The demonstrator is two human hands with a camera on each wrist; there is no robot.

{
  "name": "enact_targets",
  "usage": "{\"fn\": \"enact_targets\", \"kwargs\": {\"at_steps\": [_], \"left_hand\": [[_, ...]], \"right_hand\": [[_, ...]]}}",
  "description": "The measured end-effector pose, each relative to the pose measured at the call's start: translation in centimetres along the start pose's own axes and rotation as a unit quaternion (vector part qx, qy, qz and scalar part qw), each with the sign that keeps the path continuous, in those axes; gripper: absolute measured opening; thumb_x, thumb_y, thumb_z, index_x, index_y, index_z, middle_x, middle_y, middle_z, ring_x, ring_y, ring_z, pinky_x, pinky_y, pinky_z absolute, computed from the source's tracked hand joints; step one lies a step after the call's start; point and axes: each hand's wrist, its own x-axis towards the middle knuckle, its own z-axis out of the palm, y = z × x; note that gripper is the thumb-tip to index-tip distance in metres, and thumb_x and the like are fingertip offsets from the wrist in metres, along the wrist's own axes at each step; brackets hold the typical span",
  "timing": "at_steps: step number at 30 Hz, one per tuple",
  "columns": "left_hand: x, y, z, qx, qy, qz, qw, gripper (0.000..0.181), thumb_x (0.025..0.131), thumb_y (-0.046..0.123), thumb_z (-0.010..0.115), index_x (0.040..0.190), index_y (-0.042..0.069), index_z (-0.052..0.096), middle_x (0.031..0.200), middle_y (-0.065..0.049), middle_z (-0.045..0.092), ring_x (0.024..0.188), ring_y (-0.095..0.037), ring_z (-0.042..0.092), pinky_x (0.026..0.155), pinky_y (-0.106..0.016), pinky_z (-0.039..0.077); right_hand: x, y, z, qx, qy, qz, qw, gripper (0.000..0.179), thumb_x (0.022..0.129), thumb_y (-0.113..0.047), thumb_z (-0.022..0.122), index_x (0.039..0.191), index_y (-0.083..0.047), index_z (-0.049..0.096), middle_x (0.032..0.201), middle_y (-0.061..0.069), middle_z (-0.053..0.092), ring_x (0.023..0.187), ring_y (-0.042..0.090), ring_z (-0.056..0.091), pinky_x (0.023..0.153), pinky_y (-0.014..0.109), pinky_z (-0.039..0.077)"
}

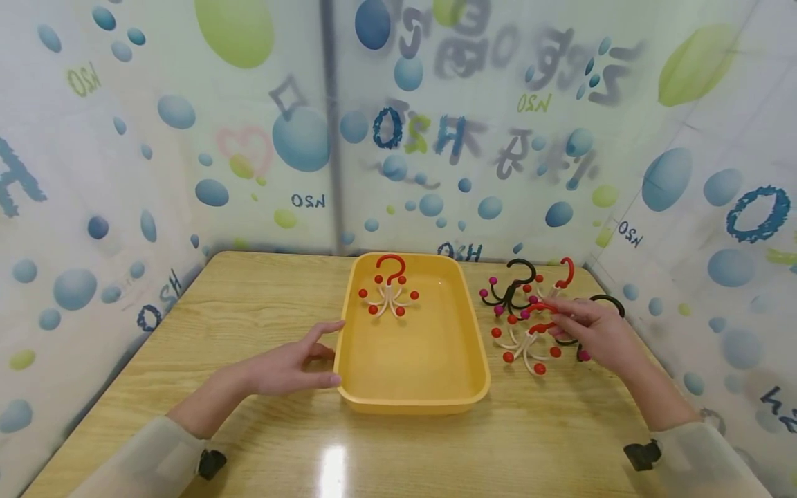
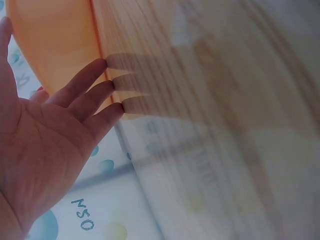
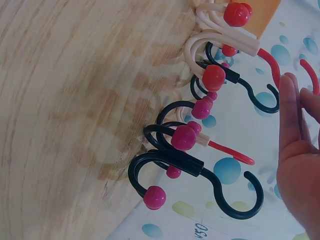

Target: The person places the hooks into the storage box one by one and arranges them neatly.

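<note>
My left hand (image 1: 283, 366) sits low at the nine o'clock side of a rectangular yellow plastic-looking tray (image 1: 417, 366) with rounded corners, thumb and fingers spread against its edge. The tray rests on a pale wood-grain table (image 1: 268, 297). Inside it, toward eleven o'clock, is a red-hooked rack with curved cream legs tipped in red balls (image 1: 389, 294), its hook pointing to twelve.

Beyond the tray, at its three o'clock, is a second red-hooked, cream-legged rack (image 1: 529, 339), and my right hand (image 1: 591, 332) pinches it by the red hook between thumb and fingers (I cannot tell whether its red balls touch the table).

Around this held rack stand the others: at eleven o'clock, a black-hooked rack with black legs and magenta balls (image 1: 510, 294); at one o'clock, a third red-hooked rack (image 1: 563, 282), partly hidden; and between two and three, another black rack (image 1: 613, 300), largely covered by my right hand.
</note>
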Motion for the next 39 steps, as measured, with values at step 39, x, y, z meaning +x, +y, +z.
{"fn": "enact_targets", "kwargs": {"at_steps": [39], "left_hand": [[0.0, 0.0, 0.1, 0.001, -0.001, -0.003, 1.0000, 0.096, 0.106, 0.052, 0.071, 0.175, 0.025, 0.011, 0.153, -0.015, 0.066, 0.150, -0.043, 0.056, 0.124, -0.072, 0.038]], "right_hand": [[-1.5, -2.3, 0.2, -0.018, 0.106, -0.077, 0.9912, 0.032, 0.108, -0.008, 0.071, 0.139, -0.008, 0.076, 0.095, -0.006, 0.068, 0.077, 0.005, 0.063, 0.055, 0.023, 0.051]]}}
